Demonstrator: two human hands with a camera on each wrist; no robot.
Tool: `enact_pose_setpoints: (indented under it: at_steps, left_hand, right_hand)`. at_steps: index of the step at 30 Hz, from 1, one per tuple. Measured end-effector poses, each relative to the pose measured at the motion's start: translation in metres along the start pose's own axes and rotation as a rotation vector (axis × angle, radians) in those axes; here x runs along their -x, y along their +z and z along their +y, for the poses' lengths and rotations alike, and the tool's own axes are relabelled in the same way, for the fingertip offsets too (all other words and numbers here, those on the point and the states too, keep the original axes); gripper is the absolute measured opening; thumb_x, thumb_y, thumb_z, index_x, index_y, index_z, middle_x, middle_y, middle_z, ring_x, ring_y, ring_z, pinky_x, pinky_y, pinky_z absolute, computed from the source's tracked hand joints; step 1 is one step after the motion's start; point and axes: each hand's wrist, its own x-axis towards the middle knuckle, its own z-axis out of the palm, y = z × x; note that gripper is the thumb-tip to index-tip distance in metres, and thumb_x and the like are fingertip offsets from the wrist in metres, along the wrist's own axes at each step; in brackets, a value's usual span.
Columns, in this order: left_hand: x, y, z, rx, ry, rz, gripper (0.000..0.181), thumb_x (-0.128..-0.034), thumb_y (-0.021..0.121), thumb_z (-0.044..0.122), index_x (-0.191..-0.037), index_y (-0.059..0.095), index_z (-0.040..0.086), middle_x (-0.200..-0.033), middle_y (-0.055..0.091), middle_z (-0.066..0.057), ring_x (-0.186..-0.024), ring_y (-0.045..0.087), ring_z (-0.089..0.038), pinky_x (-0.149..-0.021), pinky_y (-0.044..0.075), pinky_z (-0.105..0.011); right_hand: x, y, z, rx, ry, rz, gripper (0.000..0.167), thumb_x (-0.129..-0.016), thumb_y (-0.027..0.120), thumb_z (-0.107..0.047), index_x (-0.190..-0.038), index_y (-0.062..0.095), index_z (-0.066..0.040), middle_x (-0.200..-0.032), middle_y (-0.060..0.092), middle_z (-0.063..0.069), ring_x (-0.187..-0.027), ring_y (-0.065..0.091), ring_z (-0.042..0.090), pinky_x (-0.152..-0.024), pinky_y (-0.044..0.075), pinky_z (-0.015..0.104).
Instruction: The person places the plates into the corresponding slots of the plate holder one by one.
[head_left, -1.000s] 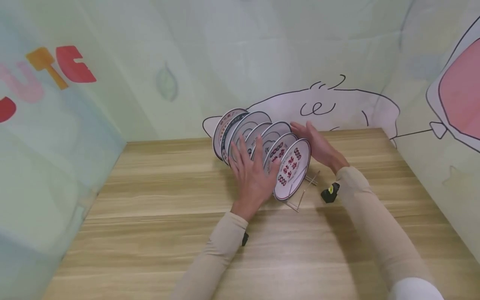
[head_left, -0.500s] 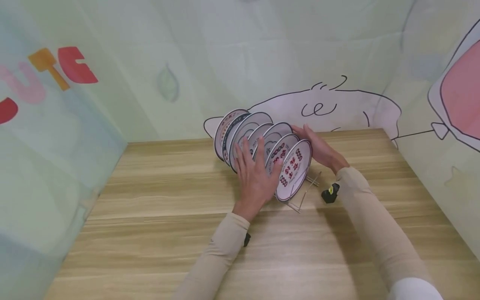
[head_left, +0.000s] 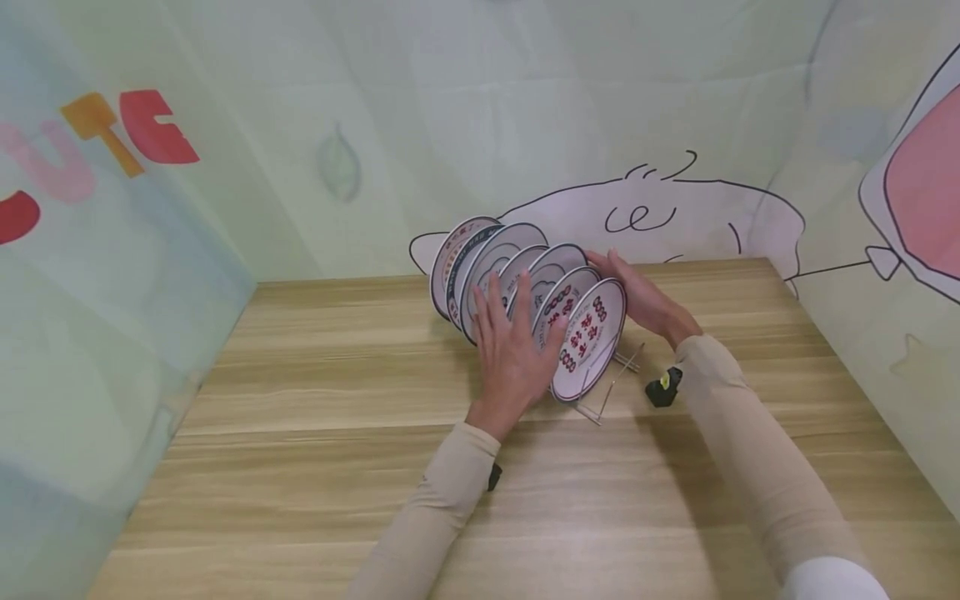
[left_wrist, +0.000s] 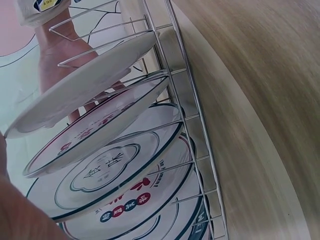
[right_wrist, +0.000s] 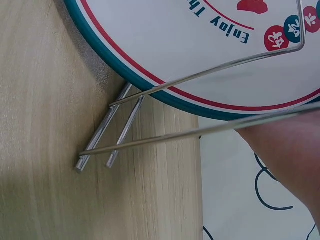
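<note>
Several round plates with dark rims (head_left: 588,354) stand on edge in a row, leaning, in a metal wire dish rack (left_wrist: 202,120). The front plate bears red characters. My left hand (head_left: 513,358) lies along the near side of the row, fingers extended and spread against the plate edges. On the far side, my right hand (head_left: 637,296) touches the plates with fairly straight fingers; its fingertips are partly hidden behind them. In the right wrist view, a plate with a green and red rim (right_wrist: 200,60) stands behind the rack's end wires (right_wrist: 200,132).
The rack stands on a wood-grain table (head_left: 315,392) near the back wall (head_left: 420,125), a printed cloth with cartoon drawings. Side walls carry coloured letters (head_left: 153,129) and a pink balloon shape (head_left: 930,175). A small black device (head_left: 663,388) shows by the right wrist.
The plates and both hands have barely moved. The whole head view has shifted very slightly to the right.
</note>
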Motion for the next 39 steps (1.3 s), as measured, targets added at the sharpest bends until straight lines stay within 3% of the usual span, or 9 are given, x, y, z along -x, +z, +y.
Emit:
enact_pose_setpoints:
  at_steps: [25, 39]
  left_hand:
    - [-0.007, -0.001, -0.012, 0.004, 0.028, 0.021, 0.072, -0.0977, 0.047, 0.056, -0.159, 0.025, 0.026, -0.165, 0.017, -0.021, -0.153, 0.011, -0.046, -0.122, 0.016, -0.059]
    - [-0.010, 0.000, -0.020, 0.034, 0.078, 0.024, 0.070, -0.0979, 0.045, 0.055, -0.159, 0.025, 0.027, -0.165, 0.018, -0.022, -0.153, 0.012, -0.046, -0.122, 0.015, -0.060]
  right_hand:
    - [0.006, 0.006, 0.001, 0.020, 0.014, 0.032, 0.079, -0.099, 0.013, -0.069, -0.162, 0.012, -0.021, -0.169, 0.012, 0.011, -0.157, 0.008, 0.033, -0.126, 0.004, 0.053]
    - [0.011, 0.008, 0.003, -0.005, -0.023, 0.034, 0.075, -0.102, 0.011, -0.063, -0.162, 0.010, -0.018, -0.170, 0.005, 0.010, -0.157, 0.001, 0.030, -0.126, 0.000, 0.049]
